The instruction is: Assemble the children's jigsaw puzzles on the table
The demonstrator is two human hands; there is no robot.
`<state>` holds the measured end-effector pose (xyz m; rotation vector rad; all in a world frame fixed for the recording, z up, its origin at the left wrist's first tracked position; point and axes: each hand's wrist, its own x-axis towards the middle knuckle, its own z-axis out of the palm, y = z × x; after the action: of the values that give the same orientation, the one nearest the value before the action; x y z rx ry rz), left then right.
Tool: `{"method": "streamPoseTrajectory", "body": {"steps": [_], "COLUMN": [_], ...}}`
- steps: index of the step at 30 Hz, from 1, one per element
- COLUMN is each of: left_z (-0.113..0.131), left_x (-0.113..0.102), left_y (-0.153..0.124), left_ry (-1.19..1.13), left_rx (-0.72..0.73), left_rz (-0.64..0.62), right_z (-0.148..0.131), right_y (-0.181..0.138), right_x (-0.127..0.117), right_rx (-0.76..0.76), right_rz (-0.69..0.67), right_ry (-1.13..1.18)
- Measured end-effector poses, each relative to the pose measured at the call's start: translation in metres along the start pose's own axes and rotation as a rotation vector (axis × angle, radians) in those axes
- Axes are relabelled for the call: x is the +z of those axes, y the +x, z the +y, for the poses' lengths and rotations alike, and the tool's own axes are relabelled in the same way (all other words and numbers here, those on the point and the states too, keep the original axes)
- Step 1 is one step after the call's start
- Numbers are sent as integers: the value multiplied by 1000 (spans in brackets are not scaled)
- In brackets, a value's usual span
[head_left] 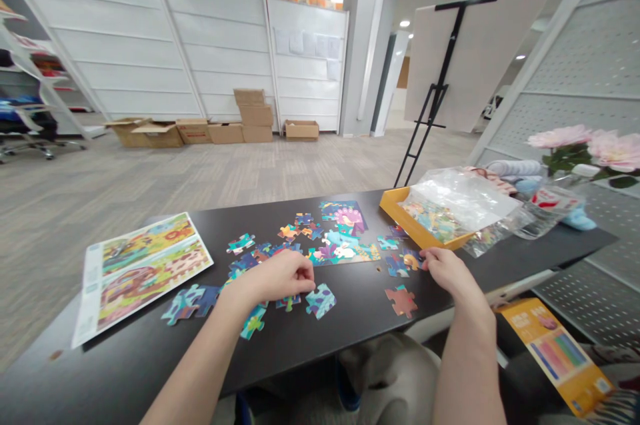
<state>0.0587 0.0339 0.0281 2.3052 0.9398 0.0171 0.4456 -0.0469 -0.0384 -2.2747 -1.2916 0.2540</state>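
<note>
My left hand [286, 276] is curled closed above a cluster of jigsaw puzzle pieces on the dark table; whatever its fingers hold, if anything, is hidden. Just beside its fingertips lies a light-blue spotted puzzle piece [321, 300]. At the right, my right hand [444, 268] has its fingertips pinched at the edge of a dark blue and orange puzzle piece [413, 260]. Between and beyond the hands is a partly joined puzzle [345, 246] showing a white rabbit and a pink shape. A reddish-brown puzzle piece [401, 302] lies nearer me, apart from the others.
A picture sheet [150, 272] lies at the left. Behind my right hand stands a yellow box [400, 202] with bagged pieces, beside a plastic bottle [550, 202] and pink flowers [613, 145]. A yellow package [555, 352] is below the table's right edge.
</note>
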Motion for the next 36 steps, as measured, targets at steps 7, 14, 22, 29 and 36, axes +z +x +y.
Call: {"method": "streamPoseTrajectory", "body": {"steps": [7,14,22,29,36], "left_z": [-26,-73,-101,-87,-71], "left_x": [-37,-62,-55,-45,-55], "left_y": [-21,-53,-65,-58,-74], "left_ry": [15,163,279,231,143], "left_rx": [-107,-334,-646,-530,-527], "left_rz": [249,529,367,246,199], "right_z": [-20,-47,-59,-83,-108], "right_y": [-7,-4,-2,-11,-18], "right_x": [-4,13,26,25,28], "right_rx": [-25,-149,-203,-299,-350], "right_rz": [105,29,32,59,74], "right_ry": [12,137,240,200,210]}}
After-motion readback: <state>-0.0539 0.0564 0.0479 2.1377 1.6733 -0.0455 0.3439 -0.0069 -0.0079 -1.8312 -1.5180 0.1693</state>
